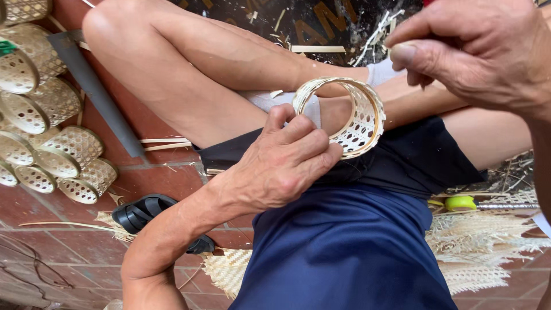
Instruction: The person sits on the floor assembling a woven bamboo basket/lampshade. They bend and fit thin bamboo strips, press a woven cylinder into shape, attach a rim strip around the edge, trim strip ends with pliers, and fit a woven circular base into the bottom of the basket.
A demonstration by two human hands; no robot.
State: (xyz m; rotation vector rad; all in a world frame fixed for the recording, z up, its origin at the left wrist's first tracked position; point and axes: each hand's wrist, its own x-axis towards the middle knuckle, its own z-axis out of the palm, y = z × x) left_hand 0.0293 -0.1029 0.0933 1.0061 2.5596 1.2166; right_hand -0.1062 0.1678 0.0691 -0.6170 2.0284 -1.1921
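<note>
My left hand (281, 163) grips a small round woven bamboo basket (350, 117) by its rim, over my lap, its mesh bottom turned to the right. My right hand (476, 49) is raised at the upper right, thumb and fingers pinched together, apparently on a thin bamboo strip that is too fine to make out. It hovers just above and to the right of the basket's rim. My legs are crossed under the basket, in dark shorts (402, 161) and a blue shirt (344, 247).
Several finished small woven baskets (54, 149) lie stacked at the left on the red tile floor. A long dark blade (94, 92) lies beside them. A black sandal (146, 215) sits near my left elbow. Woven mesh scraps (482, 247) and a green-handled tool (465, 202) lie at right.
</note>
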